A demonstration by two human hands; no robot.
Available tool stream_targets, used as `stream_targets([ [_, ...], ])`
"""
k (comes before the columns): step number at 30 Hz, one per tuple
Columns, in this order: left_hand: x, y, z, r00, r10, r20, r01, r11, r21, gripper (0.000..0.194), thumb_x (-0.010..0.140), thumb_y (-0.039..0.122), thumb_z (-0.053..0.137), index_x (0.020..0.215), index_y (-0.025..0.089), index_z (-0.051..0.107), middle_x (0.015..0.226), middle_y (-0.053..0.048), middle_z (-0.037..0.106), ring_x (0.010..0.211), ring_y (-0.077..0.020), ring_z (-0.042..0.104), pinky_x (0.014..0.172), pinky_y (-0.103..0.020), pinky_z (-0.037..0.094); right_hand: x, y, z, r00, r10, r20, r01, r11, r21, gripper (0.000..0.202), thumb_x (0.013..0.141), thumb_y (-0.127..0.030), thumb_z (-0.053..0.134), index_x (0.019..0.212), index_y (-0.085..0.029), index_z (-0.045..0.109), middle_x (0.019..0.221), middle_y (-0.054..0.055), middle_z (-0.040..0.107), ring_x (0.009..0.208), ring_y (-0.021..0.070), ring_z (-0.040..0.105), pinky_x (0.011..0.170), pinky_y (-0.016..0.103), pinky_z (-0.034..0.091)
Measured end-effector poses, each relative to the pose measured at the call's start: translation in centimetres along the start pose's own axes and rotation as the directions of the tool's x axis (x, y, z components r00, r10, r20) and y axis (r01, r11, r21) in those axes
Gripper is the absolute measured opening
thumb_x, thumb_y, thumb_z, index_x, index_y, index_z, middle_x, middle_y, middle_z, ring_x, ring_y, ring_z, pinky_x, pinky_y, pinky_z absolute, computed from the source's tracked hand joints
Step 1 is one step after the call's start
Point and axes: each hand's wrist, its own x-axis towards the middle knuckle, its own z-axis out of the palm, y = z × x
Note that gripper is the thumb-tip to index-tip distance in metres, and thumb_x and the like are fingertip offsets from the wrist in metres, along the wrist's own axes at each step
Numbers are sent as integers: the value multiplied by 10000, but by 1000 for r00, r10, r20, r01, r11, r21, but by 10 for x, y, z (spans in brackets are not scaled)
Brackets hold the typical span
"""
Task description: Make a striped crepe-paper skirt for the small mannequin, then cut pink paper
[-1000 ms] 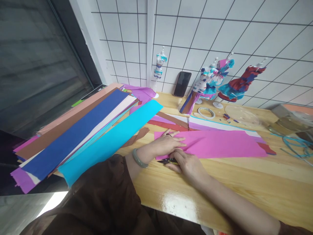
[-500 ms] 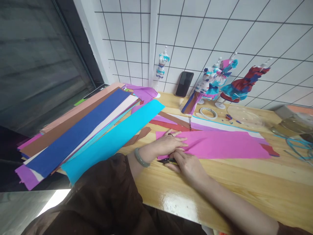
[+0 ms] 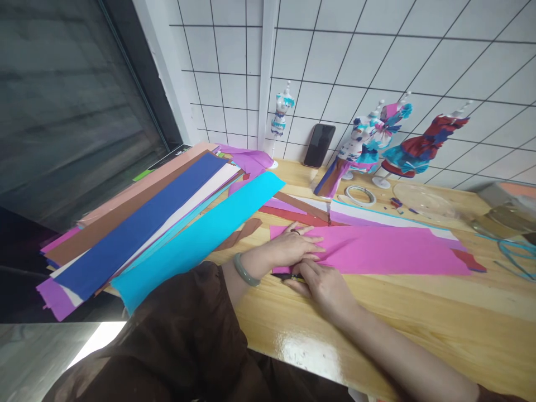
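Observation:
A long pink sheet (image 3: 389, 249) lies across the wooden table. My left hand (image 3: 295, 245), with a ring and a green bangle, rests flat on the sheet's left end, fingers spread. Just below it, my right hand (image 3: 320, 282) is closed around a small dark tool with a yellowish part (image 3: 296, 277) at the sheet's near edge. The tool's pointed dark end sticks out to the left; the rest is hidden by my fingers. My two hands touch or nearly touch.
Long coloured sheets (image 3: 142, 223) are piled at the left, with a turquoise one (image 3: 201, 240) nearest. Behind stand a phone (image 3: 319, 145), a tape roll (image 3: 360, 195) and small dressed mannequins (image 3: 435, 139). A clear container (image 3: 502, 220) sits at the right.
The view has shifted slightly, so the scene sits a little further right. Both hands keep nearly the same place on the pink sheet, and the dark tool shows slightly less.

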Motion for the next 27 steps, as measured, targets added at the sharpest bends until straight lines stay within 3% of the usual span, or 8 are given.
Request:
stream_targets([
  [6, 0, -1, 1, 1000, 0, 8, 1, 1000, -12, 330, 898, 414, 430, 1178, 299, 563, 1353, 40, 469, 1349, -229, 227, 1088, -458, 100, -5, -6, -4, 994, -105, 29, 105, 994, 9, 336, 897, -445, 431, 826, -143, 557, 728, 62, 617, 593, 166, 600, 521, 265, 412],
  [12, -3, -3, 5, 998, 37, -54, -36, 999, 15, 355, 910, 415, 394, 1197, 275, 549, 1324, 10, 504, 1341, -230, 247, 1091, -445, 107, -26, 0, -28, 981, -141, 135, 133, 989, 64, 293, 895, -425, 444, 895, -150, 547, 776, 57, 613, 636, 163, 594, 550, 271, 453],
  [21, -2, 0, -3, 991, 52, -122, -54, 998, -11, 395, 875, 387, 482, 1233, 226, 523, 1307, -30, 521, 1344, -219, 247, 1103, -443, 186, -97, 48, -51, 991, 105, 80, -101, 994, -49, 271, 858, -394, 525, 1010, -176, 576, 950, 108, 633, 898, 217, 608, 747, 355, 520],
  [24, -1, 1, -6, 984, 59, -169, -61, 998, -5, 344, 885, 359, 468, 1178, 210, 571, 1239, -51, 576, 1304, -217, 329, 1080, -445, 256, -99, 46, -57, 984, 165, 67, -161, 985, -67, 285, 840, -403, 547, 1021, -187, 585, 996, 121, 620, 937, 236, 592, 778, 394, 517],
  [27, 1, 1, -7, 976, 61, -210, -62, 998, 3, 319, 898, 348, 444, 1111, 183, 616, 1161, -57, 625, 1215, -210, 438, 1036, -400, 344, -85, 31, -77, 985, 170, 17, -170, 985, -23, 278, 856, -381, 528, 1072, -214, 581, 1014, 111, 620, 962, 235, 585, 809, 402, 510],
])
